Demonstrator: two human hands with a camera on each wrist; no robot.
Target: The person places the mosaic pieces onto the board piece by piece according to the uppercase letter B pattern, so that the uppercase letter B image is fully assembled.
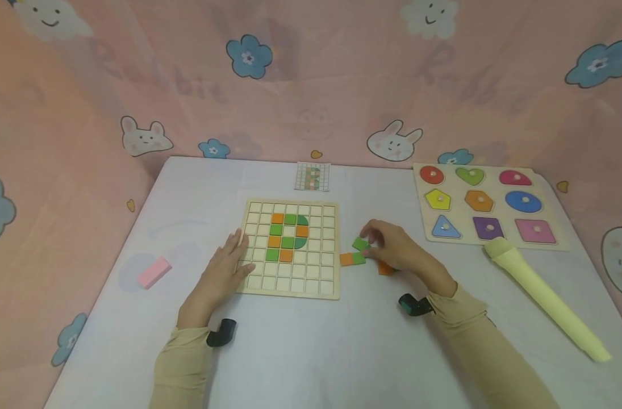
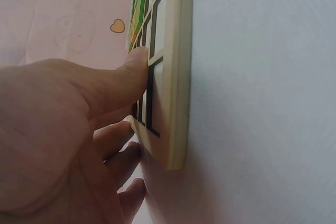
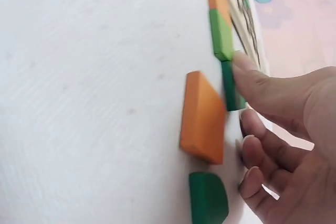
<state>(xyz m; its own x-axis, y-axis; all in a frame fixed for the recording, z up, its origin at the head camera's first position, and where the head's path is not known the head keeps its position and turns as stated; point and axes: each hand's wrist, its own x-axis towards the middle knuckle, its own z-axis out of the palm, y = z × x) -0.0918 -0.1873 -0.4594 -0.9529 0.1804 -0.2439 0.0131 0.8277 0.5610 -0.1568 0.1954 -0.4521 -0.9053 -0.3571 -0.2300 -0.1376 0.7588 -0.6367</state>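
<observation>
Ten flat tiles in orange, light green and dark green (image 1: 287,242) sit in the cells of a square, pale wooden grid board (image 1: 312,271), which lies flat on a white-covered table (image 1: 290,352). Two of the dark green ones are quarter-round; one cell inside the pattern is bare. Left hand (image 1: 218,278) at the board's left edge: fingers spread and extended along it, thumb resting on its upper face near the corner. Right hand (image 1: 392,244) just off the board's right side: thumb and index finger pinch a small green tile (image 1: 360,243), the other fingers loosely curled. Between that tile and the board, an orange square tile (image 1: 346,259) and a light green square tile (image 1: 359,258) lie edge to edge; farther right of the board, another orange tile (image 3: 203,119) and a rounded dark green tile (image 3: 209,198), near the palm. Beyond the board's far edge, a small printed paper card (image 1: 313,177). Left of the board, well apart, a pink rectangular block (image 1: 154,272). Far right of it, a wooden puzzle board with nine coloured knobbed shapes (image 1: 458,213), and a pale yellow tube (image 1: 551,303) slanting nearer me.
</observation>
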